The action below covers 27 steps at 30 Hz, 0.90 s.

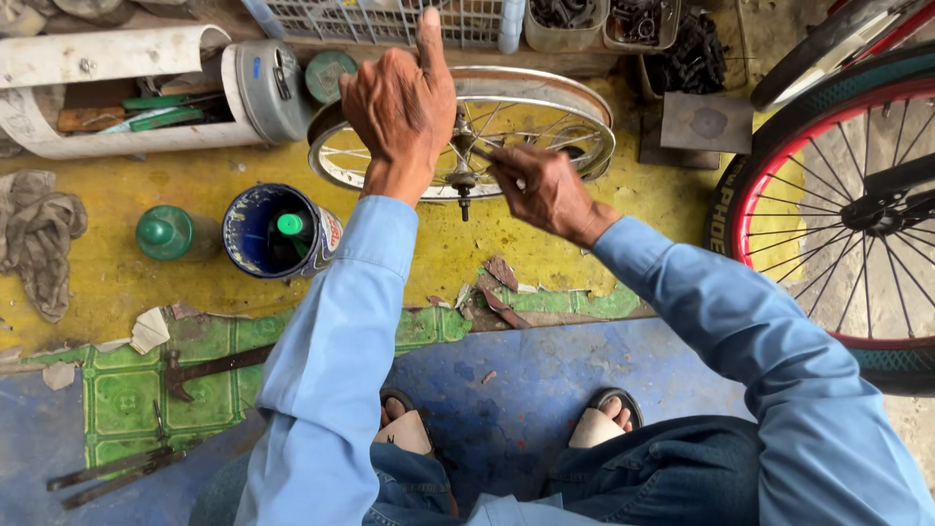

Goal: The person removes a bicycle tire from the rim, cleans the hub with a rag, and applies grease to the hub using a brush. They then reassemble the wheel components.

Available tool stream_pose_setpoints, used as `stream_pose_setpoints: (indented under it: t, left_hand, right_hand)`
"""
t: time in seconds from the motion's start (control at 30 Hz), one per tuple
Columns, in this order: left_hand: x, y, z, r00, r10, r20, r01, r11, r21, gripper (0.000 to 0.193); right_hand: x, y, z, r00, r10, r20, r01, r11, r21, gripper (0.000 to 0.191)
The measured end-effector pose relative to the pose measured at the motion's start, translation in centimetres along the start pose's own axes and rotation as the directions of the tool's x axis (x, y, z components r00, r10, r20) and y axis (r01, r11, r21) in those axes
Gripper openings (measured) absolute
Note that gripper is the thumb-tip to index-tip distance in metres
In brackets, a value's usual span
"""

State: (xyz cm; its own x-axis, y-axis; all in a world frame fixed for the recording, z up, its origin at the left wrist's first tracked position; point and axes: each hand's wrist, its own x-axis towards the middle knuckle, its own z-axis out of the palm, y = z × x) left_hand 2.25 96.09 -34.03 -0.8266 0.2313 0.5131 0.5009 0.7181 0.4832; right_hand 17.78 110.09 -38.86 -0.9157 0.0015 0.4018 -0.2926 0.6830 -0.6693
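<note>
A small bare bicycle wheel (575, 117) with a shiny metal rim and thin spokes stands before me on the yellow floor. My left hand (394, 102) grips the near part of its rim from above, index finger stretched upward. My right hand (541, 185) is closed on a small tool at the spokes beside the hub and axle (463, 185). Both arms wear light blue sleeves.
A blue can (278, 234) holding a green-capped bottle and a green bottle (166, 232) stand to the left. A rag (39, 234) lies far left. A full bicycle wheel with red rim (779, 175) is at right. Metal tools (209, 368) lie on green tiles.
</note>
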Motion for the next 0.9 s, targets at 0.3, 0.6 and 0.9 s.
stream_pose_setpoints:
  t: [0.3,0.6,0.9]
  left_hand:
    - [-0.1,0.6,-0.2,1.0,-0.009,0.019,0.008,0.999,0.037,0.084]
    - [-0.4,0.4,-0.1,1.0,0.006,0.023,-0.006,1.0,-0.005,0.083]
    - [-0.2,-0.4,0.1,0.998,-0.059,0.029,0.059,0.998,0.01,0.084]
  right_hand:
    - [0.8,-0.5,-0.8,0.999,-0.046,0.024,0.047,0.997,-0.062,0.013]
    - [2.3,0.2,-0.7,0.99,0.049,0.129,-0.064,0.992,0.11,0.015]
    - [1.7,-0.6,-2.4,0.992,0.095,0.079,-0.107,0.982,0.157,0.015]
